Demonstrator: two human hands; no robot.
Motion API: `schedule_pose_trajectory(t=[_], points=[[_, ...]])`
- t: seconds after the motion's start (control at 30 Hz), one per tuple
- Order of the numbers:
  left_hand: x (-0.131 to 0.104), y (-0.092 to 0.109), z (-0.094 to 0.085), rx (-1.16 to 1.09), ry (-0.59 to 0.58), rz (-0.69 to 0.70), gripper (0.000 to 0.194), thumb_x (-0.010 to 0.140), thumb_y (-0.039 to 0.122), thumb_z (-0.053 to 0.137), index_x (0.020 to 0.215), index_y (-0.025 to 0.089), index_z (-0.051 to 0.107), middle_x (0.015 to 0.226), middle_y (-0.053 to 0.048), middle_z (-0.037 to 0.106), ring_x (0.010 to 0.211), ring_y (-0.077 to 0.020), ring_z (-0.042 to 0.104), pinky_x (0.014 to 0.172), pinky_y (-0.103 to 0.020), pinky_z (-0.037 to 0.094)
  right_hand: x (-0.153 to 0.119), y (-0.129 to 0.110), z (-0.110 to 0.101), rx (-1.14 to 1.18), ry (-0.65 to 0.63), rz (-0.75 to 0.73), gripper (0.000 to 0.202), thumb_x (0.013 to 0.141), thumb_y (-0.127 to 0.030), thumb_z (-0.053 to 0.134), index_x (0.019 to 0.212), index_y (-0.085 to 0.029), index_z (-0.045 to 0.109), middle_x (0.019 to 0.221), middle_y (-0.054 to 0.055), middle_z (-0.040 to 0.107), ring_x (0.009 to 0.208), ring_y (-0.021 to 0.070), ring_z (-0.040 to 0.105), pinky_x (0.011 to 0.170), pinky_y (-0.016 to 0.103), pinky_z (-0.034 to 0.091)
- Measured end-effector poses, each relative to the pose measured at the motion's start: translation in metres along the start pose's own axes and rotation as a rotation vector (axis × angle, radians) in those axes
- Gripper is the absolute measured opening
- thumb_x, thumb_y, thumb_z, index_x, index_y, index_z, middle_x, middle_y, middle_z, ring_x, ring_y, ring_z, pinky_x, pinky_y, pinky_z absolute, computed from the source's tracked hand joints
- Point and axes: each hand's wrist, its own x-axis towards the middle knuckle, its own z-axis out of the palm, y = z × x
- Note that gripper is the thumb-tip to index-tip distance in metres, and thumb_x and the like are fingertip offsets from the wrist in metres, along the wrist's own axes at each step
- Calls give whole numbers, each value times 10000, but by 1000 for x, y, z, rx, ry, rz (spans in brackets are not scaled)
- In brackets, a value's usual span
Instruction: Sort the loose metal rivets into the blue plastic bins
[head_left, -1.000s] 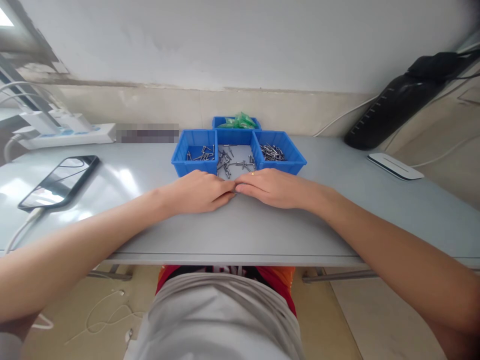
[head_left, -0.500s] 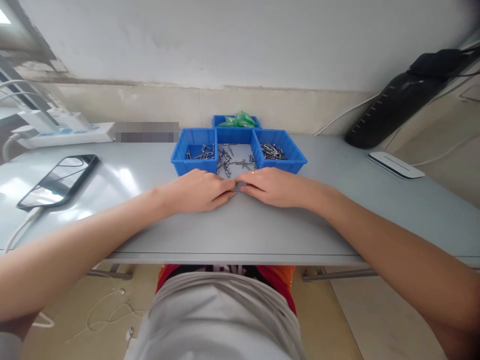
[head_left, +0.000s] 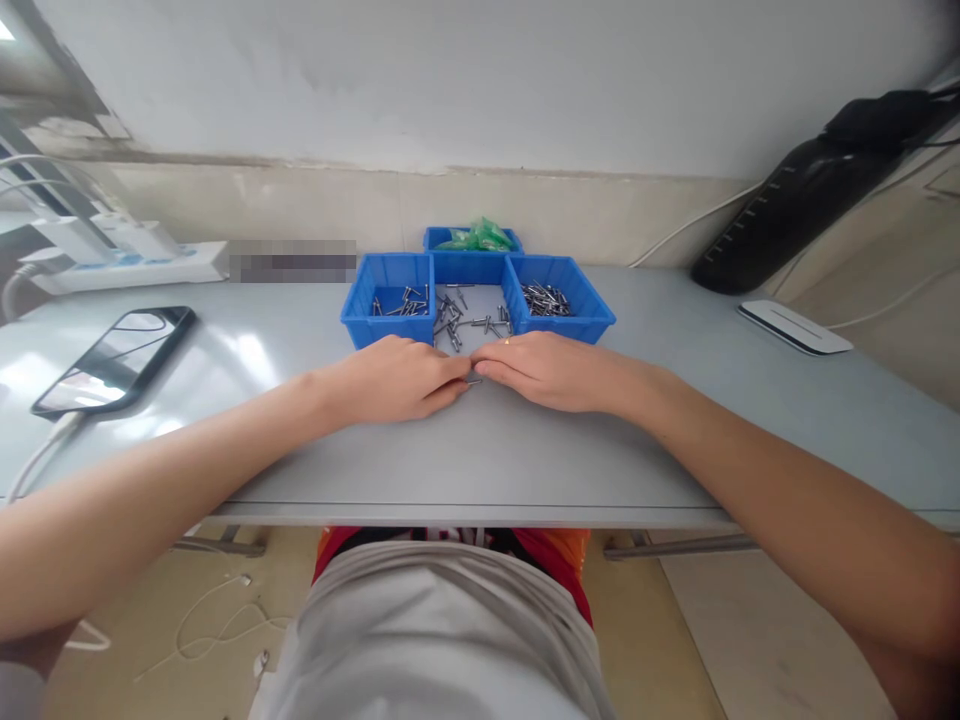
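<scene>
Over the grey table (head_left: 420, 465), my left hand (head_left: 405, 378) pinches a small screw-like metal pin (head_left: 474, 381), whose thin end sticks out past the fingertips. My right hand (head_left: 551, 370) meets it from the other side, its fingers pressed together at the left fingertips; what lies in them is hidden. Just beyond the hands, several loose metal fasteners (head_left: 451, 325) are scattered between the bins. The left blue bin (head_left: 367, 285) contains several of the same pieces, while the right blue bin (head_left: 589, 290) carries a thicker pile. Their exact kind is too small to tell.
Behind stands a third blue bin (head_left: 469, 266) with green plastic bags (head_left: 481, 236). A phone (head_left: 116, 360) on a cable and a power strip (head_left: 142, 265) are at left. On the right are a black bottle (head_left: 802, 200) and a flat white device (head_left: 795, 327).
My right fingers have come together and shifted slightly left, closer to my left fingertips. My left hand keeps its pinch on the pin. The bins stay where they were.
</scene>
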Motion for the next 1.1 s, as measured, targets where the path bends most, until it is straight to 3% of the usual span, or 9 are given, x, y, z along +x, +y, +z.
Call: schedule_pose_trajectory(t=[0.8,1.1], points=[[-1,-1,-2,-30,-40,-9,297,953,377,339,960,192,571,760,-42,662,598,-156,599,486,-242,315,-2,-1,-4,-3,-34,25,378,962,-413,258,915,-212,575,827,35,609,745,175,549,641,288,347],[-1,-2,2,-32,15,15,262,947,373,367,874,201,551,687,-16,623,547,-146,553,486,-254,250,-3,-2,-6,-8,-59,50,403,957,-433,254,939,-213,592,845,41,621,759,186,557,656,293,341]])
